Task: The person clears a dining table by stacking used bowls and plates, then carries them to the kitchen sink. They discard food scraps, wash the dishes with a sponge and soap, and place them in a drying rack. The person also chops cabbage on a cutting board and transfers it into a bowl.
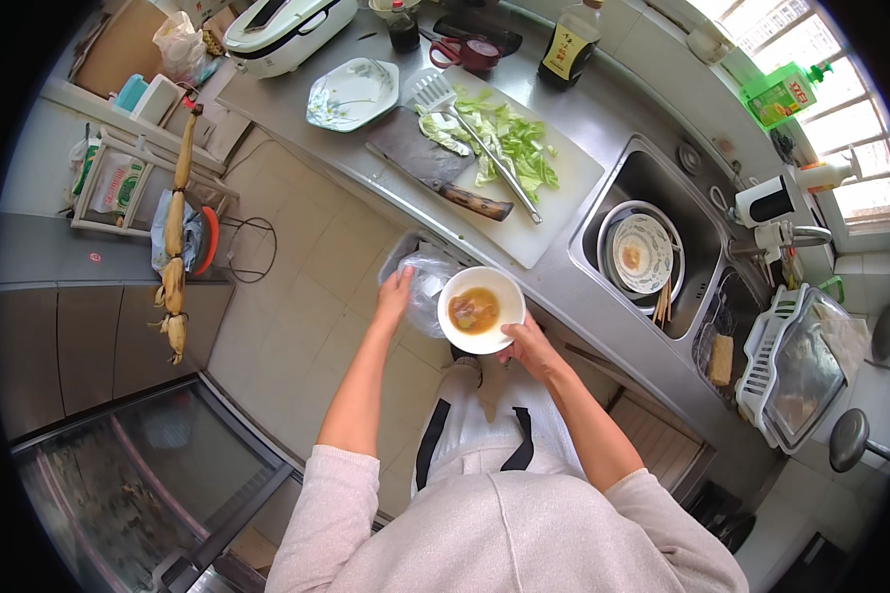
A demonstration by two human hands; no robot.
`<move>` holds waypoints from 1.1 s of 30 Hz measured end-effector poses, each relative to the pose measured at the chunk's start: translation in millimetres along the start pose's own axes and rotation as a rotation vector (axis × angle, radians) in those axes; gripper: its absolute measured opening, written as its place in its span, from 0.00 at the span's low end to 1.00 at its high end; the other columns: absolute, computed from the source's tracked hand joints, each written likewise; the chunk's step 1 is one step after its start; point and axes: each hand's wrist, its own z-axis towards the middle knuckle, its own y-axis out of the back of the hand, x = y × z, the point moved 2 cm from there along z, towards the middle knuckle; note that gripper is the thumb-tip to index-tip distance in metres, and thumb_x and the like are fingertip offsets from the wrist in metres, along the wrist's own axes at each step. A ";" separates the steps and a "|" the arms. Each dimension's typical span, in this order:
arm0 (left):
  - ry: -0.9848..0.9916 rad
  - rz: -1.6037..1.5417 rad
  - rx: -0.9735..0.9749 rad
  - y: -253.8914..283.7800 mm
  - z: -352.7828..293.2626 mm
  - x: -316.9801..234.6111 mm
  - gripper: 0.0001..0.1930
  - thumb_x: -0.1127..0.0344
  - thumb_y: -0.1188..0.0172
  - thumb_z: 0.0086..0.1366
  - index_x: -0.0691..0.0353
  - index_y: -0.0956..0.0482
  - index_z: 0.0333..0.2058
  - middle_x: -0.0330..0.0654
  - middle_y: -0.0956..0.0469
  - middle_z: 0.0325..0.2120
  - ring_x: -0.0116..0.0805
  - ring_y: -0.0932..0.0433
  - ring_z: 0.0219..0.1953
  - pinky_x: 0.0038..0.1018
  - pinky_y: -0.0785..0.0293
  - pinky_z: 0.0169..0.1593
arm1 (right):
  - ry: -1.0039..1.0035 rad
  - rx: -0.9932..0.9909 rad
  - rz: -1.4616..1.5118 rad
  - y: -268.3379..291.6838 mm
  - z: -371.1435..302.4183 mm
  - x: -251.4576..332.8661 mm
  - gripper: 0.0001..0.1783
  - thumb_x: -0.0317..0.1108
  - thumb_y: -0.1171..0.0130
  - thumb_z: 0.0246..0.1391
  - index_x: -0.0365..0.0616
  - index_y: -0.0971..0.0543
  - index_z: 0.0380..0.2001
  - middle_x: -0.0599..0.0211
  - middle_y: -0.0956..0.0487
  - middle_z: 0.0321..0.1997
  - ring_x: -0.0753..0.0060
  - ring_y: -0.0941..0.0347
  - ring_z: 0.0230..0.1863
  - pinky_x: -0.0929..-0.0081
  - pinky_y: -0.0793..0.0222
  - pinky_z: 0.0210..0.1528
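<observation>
My right hand [526, 346] grips the rim of a white bowl [499, 292] that holds brown liquid and food scraps, just off the counter's front edge. My left hand [396, 295] holds a clear plastic bag [427, 285] beside and under the bowl. The bowl looks slightly tilted toward the bag. On the counter beyond lie a white cutting board [554, 212] with chopped green cabbage [514, 138], a cleaver [435, 173] and a slotted spatula [440, 94].
A steel sink [707, 232] to the right holds a metal basin, a patterned plate and chopsticks. A dish rack [796, 366] stands further right. At the back are a patterned dish [351, 94], a sauce bottle [572, 40], scissors and an appliance. Tiled floor [297, 296] lies left.
</observation>
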 end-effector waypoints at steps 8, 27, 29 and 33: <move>-0.230 0.586 0.175 -1.4 2.7 10.0 0.20 0.51 0.60 0.65 0.58 0.29 0.44 0.51 0.29 0.38 0.53 0.31 0.42 0.39 0.33 0.42 | -0.351 -0.125 -0.158 -3.5 56.3 -55.4 0.24 0.48 0.50 0.48 0.43 0.38 0.43 0.66 0.30 0.24 0.77 0.32 0.18 0.80 0.30 0.19; -0.123 0.357 0.245 2.1 -16.9 25.8 0.18 0.53 0.61 0.65 0.60 0.31 0.42 0.54 0.25 0.34 0.52 0.25 0.35 0.41 0.31 0.40 | 0.016 -0.624 -1.354 -46.4 85.3 -17.3 0.40 0.56 0.46 0.36 0.33 0.39 0.45 0.41 0.25 0.36 0.48 0.28 0.41 0.60 0.34 0.45; -0.120 0.327 0.239 0.4 -16.6 25.0 0.18 0.53 0.61 0.65 0.60 0.31 0.42 0.54 0.25 0.34 0.52 0.25 0.35 0.41 0.31 0.41 | 0.018 -0.632 -1.261 -33.9 88.9 -25.7 0.41 0.55 0.46 0.37 0.32 0.40 0.46 0.44 0.25 0.33 0.50 0.26 0.36 0.61 0.32 0.42; -0.104 0.309 0.221 0.8 -15.7 32.5 0.19 0.53 0.60 0.65 0.61 0.32 0.43 0.55 0.26 0.36 0.52 0.26 0.36 0.40 0.31 0.41 | -0.238 -0.503 -0.844 -51.5 71.1 -4.8 0.41 0.57 0.46 0.35 0.36 0.39 0.46 0.42 0.27 0.42 0.47 0.29 0.44 0.60 0.34 0.46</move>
